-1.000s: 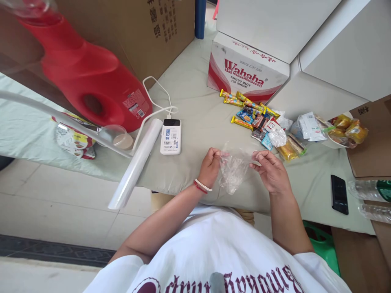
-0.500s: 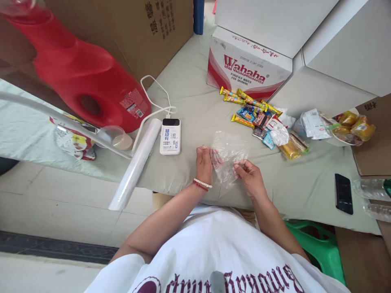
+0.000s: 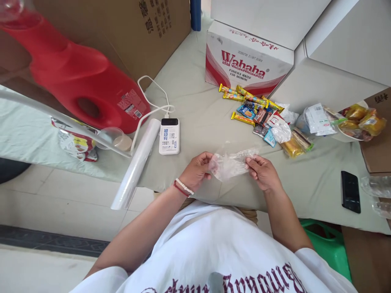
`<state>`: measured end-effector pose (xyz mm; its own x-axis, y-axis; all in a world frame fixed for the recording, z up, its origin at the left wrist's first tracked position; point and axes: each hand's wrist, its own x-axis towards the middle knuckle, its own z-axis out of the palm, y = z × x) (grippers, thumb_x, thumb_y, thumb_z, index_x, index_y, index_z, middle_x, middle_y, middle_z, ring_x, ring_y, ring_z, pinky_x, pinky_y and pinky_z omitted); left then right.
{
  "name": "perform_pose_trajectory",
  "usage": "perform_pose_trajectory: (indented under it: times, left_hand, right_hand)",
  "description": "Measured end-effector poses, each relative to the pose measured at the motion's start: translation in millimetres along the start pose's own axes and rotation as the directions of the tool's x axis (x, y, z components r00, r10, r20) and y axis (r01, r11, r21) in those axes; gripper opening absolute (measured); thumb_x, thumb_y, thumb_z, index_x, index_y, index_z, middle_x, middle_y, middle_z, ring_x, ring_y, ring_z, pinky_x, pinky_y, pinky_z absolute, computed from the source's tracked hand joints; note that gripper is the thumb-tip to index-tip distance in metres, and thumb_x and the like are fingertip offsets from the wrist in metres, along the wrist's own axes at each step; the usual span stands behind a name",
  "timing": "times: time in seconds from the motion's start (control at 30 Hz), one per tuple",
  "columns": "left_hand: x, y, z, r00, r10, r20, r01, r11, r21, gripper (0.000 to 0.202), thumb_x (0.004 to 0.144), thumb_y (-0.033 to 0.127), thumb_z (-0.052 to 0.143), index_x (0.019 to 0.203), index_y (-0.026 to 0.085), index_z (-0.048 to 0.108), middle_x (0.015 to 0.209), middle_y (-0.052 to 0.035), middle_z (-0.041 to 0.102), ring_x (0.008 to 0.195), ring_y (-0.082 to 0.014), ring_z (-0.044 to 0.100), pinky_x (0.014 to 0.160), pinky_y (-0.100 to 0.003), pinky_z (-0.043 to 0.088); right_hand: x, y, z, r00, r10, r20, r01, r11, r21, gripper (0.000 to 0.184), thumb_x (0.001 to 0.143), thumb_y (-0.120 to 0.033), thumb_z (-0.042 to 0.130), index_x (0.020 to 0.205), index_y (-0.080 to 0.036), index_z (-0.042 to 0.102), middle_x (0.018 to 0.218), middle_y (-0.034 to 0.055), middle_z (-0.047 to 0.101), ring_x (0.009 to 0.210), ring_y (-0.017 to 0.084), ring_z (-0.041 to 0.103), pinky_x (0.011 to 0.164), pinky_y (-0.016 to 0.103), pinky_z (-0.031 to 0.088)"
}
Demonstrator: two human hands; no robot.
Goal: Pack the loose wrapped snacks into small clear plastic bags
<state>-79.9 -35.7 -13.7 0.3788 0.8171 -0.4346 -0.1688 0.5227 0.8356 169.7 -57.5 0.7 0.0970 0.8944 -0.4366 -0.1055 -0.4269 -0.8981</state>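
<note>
A clear, crinkled plastic bag (image 3: 230, 165) is stretched between my two hands above the near edge of the cloth-covered table (image 3: 189, 101). My left hand (image 3: 198, 170) is closed on the bag's left side, its fingers partly behind the film. At the right side, my right hand (image 3: 263, 171) pinches the bag between thumb and fingers. The bag looks flat, with nothing visible inside. Beyond my right hand lies a pile of small wrapped snacks (image 3: 261, 116), several of them in yellow sticks.
Left of my hands are a white power bank (image 3: 169, 138) with a cable, a roll of clear film (image 3: 137, 162) overhanging the edge, and a big red jug (image 3: 88, 85). A Wahaba-style carton (image 3: 244, 61) stands behind. Rightward are a snack bowl (image 3: 346, 132) and a phone (image 3: 350, 191).
My hands have moved apart, the left one leftward and the right one rightward. The bag between them has gone from hanging upright to being spread sideways.
</note>
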Motion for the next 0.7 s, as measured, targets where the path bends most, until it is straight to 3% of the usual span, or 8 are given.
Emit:
perform_pose_trajectory:
  times: [0.13,0.2,0.27,0.33,0.4,0.5,0.57,0.7]
  left_hand:
    - [1,-5,-16.6,0.974,0.188,0.126,-0.223,0.895,0.387,0.038,0.076,0.028,0.072,0.113,0.021,0.064,0.107,-0.0041,0.064,0.072,-0.0111,0.06,0.056,-0.022,0.049]
    - [0,-11,-22.7,0.913,0.362,0.187,-0.388,0.628,0.675,0.045,0.08,0.015,0.064,0.124,0.022,0.064,0.123,-0.0096,0.062,0.094,-0.0187,0.065,0.078,-0.034,0.058]
    - [-5,-16,-25.6,0.808,0.487,0.333,-0.494,0.25,0.833,0.059,0.083,0.004,0.056,0.137,0.028,0.061,0.138,-0.0126,0.059,0.123,-0.0276,0.06,0.103,-0.05,0.052]
    - [-13,-20,-25.6,0.701,0.471,0.536,-0.582,-0.058,0.811,0.068,0.088,-0.001,0.05,0.144,0.036,0.056,0.151,-0.009,0.055,0.144,-0.0305,0.047,0.12,-0.061,0.034]
    - [-22,-22,-24.5,0.625,0.34,0.703,-0.685,-0.193,0.703,0.067,0.095,0.001,0.047,0.15,0.04,0.049,0.155,-0.0049,0.056,0.151,-0.0264,0.041,0.127,-0.062,0.02]
    - [-37,-26,-26.0,0.56,0.172,0.81,-0.79,-0.185,0.585,0.064,0.1,0.007,0.045,0.155,0.04,0.042,0.156,-0.0034,0.055,0.151,-0.0217,0.043,0.13,-0.058,0.016]
    - [-43,-29,-30.4,0.552,0.169,0.817,-0.809,-0.133,0.573,0.066,0.097,0.009,0.049,0.155,0.041,0.041,0.162,-0.0046,0.048,0.154,-0.0246,0.039,0.128,-0.056,0.024]
    - [-45,-33,-39.5,0.656,0.299,0.693,-0.735,0.047,0.676,0.059,0.096,0.015,0.048,0.154,0.022,0.044,0.157,-0.0161,0.051,0.141,-0.0256,0.054,0.112,-0.043,0.048]
  right_hand:
    - [10,20,-12,0.999,-0.038,0.036,0.041,0.993,-0.108,0.039,0.071,-0.051,0.083,0.085,-0.018,0.068,0.065,-0.0042,0.059,0.047,0.006,0.039,0.044,0.021,0.029]
    - [14,30,-16,0.994,-0.094,0.046,0.102,0.975,-0.197,0.035,0.073,-0.049,0.081,0.088,-0.019,0.069,0.066,-0.0038,0.059,0.053,0.009,0.045,0.051,0.023,0.036]
    - [17,36,-19,0.987,-0.148,0.056,0.158,0.95,-0.27,0.033,0.075,-0.046,0.078,0.093,-0.019,0.07,0.072,-0.0027,0.062,0.06,0.011,0.051,0.058,0.025,0.042]
    - [19,37,-22,0.979,-0.187,0.077,0.202,0.926,-0.318,0.034,0.076,-0.044,0.075,0.101,-0.02,0.071,0.081,-0.0009,0.066,0.07,0.014,0.057,0.067,0.028,0.047]
    - [20,37,-25,0.973,-0.215,0.087,0.232,0.902,-0.365,0.036,0.078,-0.043,0.073,0.107,-0.021,0.07,0.086,0.0006,0.068,0.079,0.016,0.061,0.075,0.03,0.049]
    - [22,36,-29,0.972,-0.232,0.037,0.224,0.868,-0.444,0.036,0.08,-0.043,0.07,0.108,-0.021,0.071,0.087,0.0017,0.069,0.077,0.017,0.061,0.075,0.031,0.049]
    - [23,37,-31,0.972,-0.235,0.004,0.207,0.85,-0.484,0.035,0.081,-0.043,0.068,0.107,-0.021,0.071,0.087,0.0026,0.07,0.076,0.018,0.061,0.072,0.031,0.049]
    - [25,39,-30,0.971,-0.237,-0.017,0.199,0.849,-0.49,0.035,0.081,-0.044,0.067,0.105,-0.02,0.071,0.09,0.0043,0.071,0.078,0.019,0.062,0.069,0.031,0.05]
